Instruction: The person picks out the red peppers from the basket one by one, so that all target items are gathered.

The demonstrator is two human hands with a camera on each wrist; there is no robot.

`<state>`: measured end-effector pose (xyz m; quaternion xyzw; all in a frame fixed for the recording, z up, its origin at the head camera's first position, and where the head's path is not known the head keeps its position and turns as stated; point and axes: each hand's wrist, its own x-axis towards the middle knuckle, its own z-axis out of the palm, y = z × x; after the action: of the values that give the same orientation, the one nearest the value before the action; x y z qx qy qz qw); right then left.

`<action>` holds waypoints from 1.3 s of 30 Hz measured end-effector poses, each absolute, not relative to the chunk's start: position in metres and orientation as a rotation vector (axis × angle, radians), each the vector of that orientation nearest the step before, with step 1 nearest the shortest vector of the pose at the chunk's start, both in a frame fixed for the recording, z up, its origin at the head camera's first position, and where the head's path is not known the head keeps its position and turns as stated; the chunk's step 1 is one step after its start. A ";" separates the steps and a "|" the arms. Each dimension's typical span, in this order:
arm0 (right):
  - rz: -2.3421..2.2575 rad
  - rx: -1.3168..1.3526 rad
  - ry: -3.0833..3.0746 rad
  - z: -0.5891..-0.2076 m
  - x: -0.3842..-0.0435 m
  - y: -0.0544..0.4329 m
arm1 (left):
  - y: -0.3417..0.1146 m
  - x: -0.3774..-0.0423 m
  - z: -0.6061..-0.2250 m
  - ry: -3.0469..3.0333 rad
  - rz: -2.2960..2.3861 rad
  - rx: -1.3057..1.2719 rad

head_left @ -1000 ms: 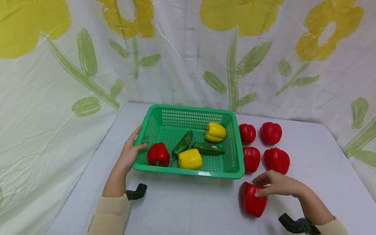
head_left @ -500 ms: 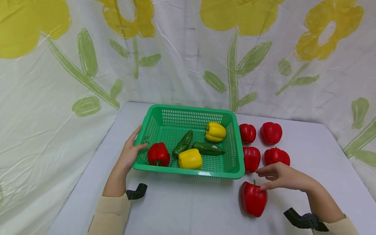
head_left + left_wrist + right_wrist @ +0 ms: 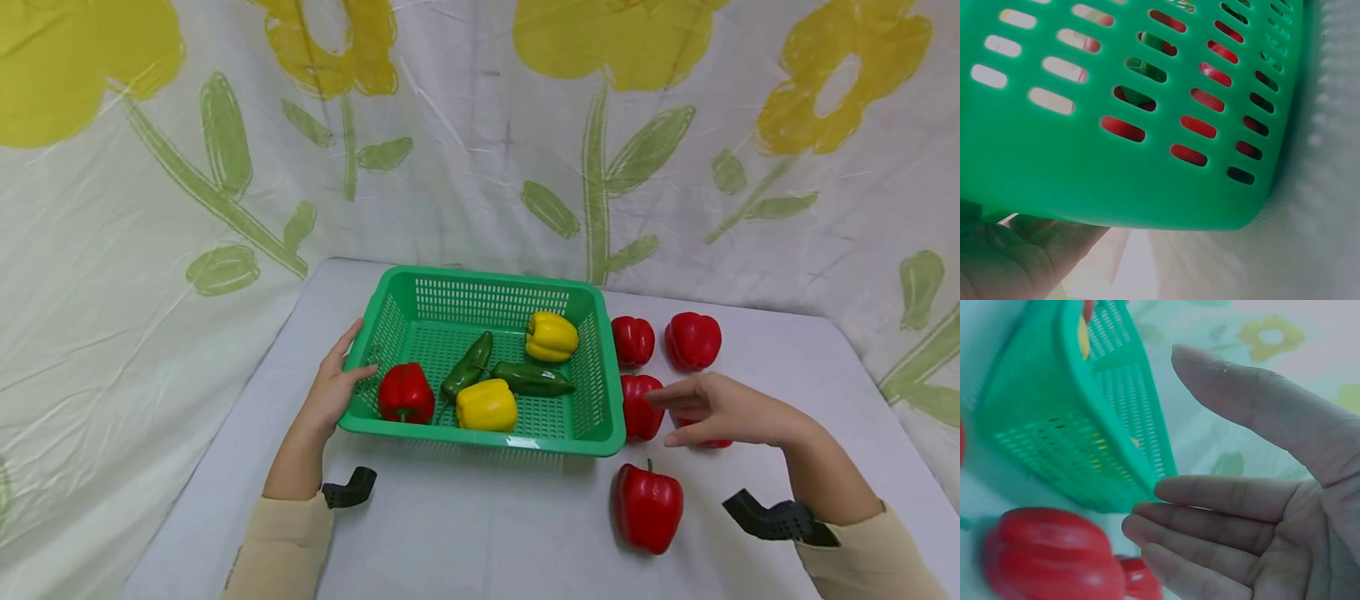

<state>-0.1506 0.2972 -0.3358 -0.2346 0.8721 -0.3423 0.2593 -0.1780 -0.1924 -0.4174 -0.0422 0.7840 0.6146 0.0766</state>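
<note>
My left hand (image 3: 335,385) grips the left rim of a green plastic basket (image 3: 480,440), thumb over the edge. In the left wrist view the perforated wall (image 3: 1091,187) hides most of this hand. My right hand (image 3: 722,408) hovers, holding nothing, above red bell peppers right of the basket. Beneath it one red bell pepper (image 3: 712,443) is mostly covered; another red bell pepper (image 3: 634,417) lies beside the basket wall at its fingertips. Nearer the front, a third red bell pepper (image 3: 649,510) stands with its stem up. The right wrist view shows my fingers (image 3: 1222,500) extended and thumb apart.
The basket contains a red bell pepper (image 3: 406,393), two yellow bell peppers (image 3: 486,406) and two green chili peppers (image 3: 532,380). Two more red bell peppers (image 3: 692,341) lie at the back right. A flower-printed curtain (image 3: 465,192) hangs behind the white table (image 3: 420,533).
My right hand has released the front red bell pepper and moved up and away over the peppers behind it. That pepper stays in place. My left hand keeps its hold on the basket.
</note>
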 end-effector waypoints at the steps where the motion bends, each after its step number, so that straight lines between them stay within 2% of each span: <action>1: -0.912 -0.655 2.374 -0.334 -0.153 0.295 | -0.192 -0.178 -0.417 2.349 1.843 -0.125; 11: -0.824 -0.836 2.440 -0.324 -0.179 0.269 | -0.192 -0.178 -0.418 2.356 1.837 -0.127; 18: -0.875 -0.823 2.374 -0.322 -0.197 0.248 | -0.193 -0.177 -0.417 2.356 1.840 -0.136; 27: -0.711 -0.908 2.454 -0.318 -0.215 0.217 | -0.192 -0.177 -0.416 2.348 1.844 -0.137; 39: -0.699 -0.919 2.481 -0.321 -0.225 0.181 | -0.192 -0.177 -0.415 2.346 1.852 -0.131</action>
<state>-0.2252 0.1807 -0.3205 -0.3289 0.8881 -0.2503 0.2014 -0.1770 -0.1922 -0.4154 -0.0438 0.7820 0.6173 0.0748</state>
